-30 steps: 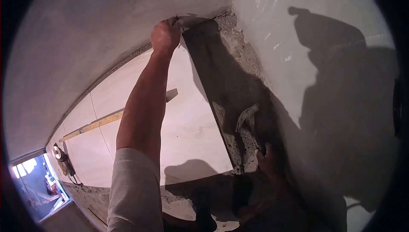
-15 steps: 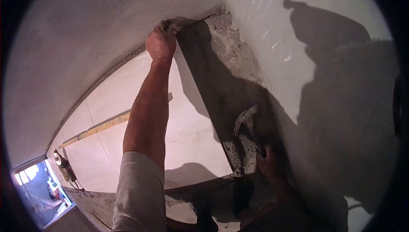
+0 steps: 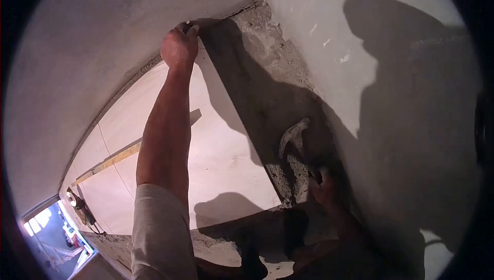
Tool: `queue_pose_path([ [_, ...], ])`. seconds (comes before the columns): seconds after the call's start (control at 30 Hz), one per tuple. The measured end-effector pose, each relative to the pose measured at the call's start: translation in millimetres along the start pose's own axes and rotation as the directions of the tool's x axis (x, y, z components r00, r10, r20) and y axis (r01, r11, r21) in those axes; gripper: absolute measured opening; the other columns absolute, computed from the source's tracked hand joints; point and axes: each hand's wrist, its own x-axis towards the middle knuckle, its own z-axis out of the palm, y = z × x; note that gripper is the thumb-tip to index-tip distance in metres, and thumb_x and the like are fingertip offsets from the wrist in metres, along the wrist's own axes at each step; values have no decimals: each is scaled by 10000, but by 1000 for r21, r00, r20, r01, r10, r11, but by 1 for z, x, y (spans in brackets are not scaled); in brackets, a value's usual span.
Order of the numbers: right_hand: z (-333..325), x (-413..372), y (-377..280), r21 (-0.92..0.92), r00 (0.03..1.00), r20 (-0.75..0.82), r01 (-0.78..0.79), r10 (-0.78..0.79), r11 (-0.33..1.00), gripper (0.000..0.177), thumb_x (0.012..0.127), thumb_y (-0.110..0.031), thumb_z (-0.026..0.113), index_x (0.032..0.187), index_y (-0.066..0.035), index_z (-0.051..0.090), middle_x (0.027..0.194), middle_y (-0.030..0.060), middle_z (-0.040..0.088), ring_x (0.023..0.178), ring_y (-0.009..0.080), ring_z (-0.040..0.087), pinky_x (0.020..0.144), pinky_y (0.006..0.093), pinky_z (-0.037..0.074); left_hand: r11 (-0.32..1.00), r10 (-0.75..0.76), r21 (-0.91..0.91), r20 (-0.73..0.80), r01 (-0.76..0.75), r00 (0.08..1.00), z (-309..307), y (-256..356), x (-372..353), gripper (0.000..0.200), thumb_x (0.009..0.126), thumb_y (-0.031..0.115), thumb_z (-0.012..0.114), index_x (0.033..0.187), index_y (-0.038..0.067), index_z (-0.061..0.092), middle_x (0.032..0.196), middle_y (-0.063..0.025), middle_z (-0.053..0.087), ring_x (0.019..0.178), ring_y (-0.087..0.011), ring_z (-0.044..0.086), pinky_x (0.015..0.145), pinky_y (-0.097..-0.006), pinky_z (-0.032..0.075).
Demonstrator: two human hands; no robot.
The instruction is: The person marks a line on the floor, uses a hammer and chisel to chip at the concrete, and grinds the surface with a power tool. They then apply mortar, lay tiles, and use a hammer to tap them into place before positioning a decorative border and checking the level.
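My left hand (image 3: 180, 47) is closed at the far corner of the pale tiles (image 3: 226, 172), against the foot of the wall; what its fingers grip, if anything, is too small to make out. Lower right, in shadow, my right hand (image 3: 322, 188) is closed around a dark handle, beside a mortar-crusted tool (image 3: 294, 137) with a curved head. Whether that handle belongs to the tool is hard to see. Rough grey mortar (image 3: 267, 33) borders the tiles on the right.
A yellowish wooden strip (image 3: 110, 162) lies across the tiles behind my left arm. Near the far left edge is a power tool (image 3: 80, 209) with a cord. A bright opening (image 3: 56, 239) shows at lower left. Plastered walls (image 3: 329, 38) rise around, with a person's shadow on the right one.
The whole view has shifted slightly, so my left hand appears further left and a little higher. Both hands keep the same closed pose.
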Motion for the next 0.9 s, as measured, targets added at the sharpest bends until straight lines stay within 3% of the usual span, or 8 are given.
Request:
queue_pose_path([
  [0.27, -4, -3, -9, 42, 994, 56, -101, 98, 994, 293, 763, -200, 633, 967, -5, 554, 779, 199, 578, 698, 341, 571, 629, 386, 462, 999, -8, 43, 15, 7, 1000, 8, 3, 3, 342, 778, 428, 590, 1029, 210, 669, 954, -130, 652, 901, -316, 620, 768, -404, 488],
  [0.37, -4, -5, -10, -27, 981, -14, 193, -194, 981, 247, 757, -191, 630, 895, -3, 549, 701, 155, 548, 629, 303, 529, 595, 374, 451, 999, -33, 42, 43, 31, 999, 6, 3, 0, 342, 796, 431, 576, 1044, 213, 662, 973, -130, 648, 927, -314, 612, 792, -398, 483],
  [0.43, -12, 3, -37, 236, 998, -60, 31, -17, 971, 214, 751, -183, 630, 839, -11, 538, 642, 122, 511, 584, 256, 491, 575, 359, 441, 999, -33, 34, 38, 32, 999, 9, 1, 1, 342, 794, 434, 576, 1039, 212, 663, 967, -131, 648, 923, -315, 613, 791, -399, 484],
  [0.57, -10, 23, -38, 305, 997, -12, -64, 71, 950, 208, 750, -185, 636, 831, -20, 537, 646, 104, 518, 589, 210, 492, 574, 342, 437, 998, 48, 43, -76, -45, 996, 19, -6, 4, 360, 768, 471, 606, 991, 199, 684, 898, -145, 658, 845, -324, 633, 729, -404, 495],
  [0.63, -17, 39, -61, 409, 991, -29, 133, -133, 903, 110, 786, -77, 581, 746, -60, 480, 574, -12, 459, 497, 44, 430, 467, 239, 365, 998, 43, 54, -71, -39, 997, 20, -5, 4, 359, 766, 468, 611, 987, 195, 685, 890, -145, 659, 841, -325, 633, 727, -405, 495],
  [0.73, -37, 60, -120, 490, 982, 94, 98, -164, 866, 190, 777, -179, 619, 820, -13, 536, 611, 87, 518, 569, 145, 504, 533, 327, 423, 998, 57, 0, -81, -58, 995, 20, -6, 2, 382, 757, 458, 626, 971, 148, 685, 874, -166, 654, 823, -332, 635, 724, -414, 496],
  [0.83, -55, 72, -182, 672, 953, 186, 54, -239, 739, 190, 811, -191, 594, 810, -10, 535, 571, 84, 513, 519, 140, 513, 497, 321, 414, 1000, -13, 4, -50, 13, 999, 18, -1, 0, 323, 779, 408, 614, 991, 174, 684, 920, -155, 651, 884, -321, 622, 779, -399, 488],
  [0.9, -36, 86, -182, 622, 966, 79, 145, -246, 769, 202, 825, -206, 585, 811, -10, 539, 561, 82, 517, 506, 144, 520, 488, 319, 415, 1000, -15, 11, -54, 16, 998, 13, -2, -2, 319, 779, 408, 614, 981, 171, 687, 919, -154, 652, 884, -322, 622, 779, -399, 489],
])
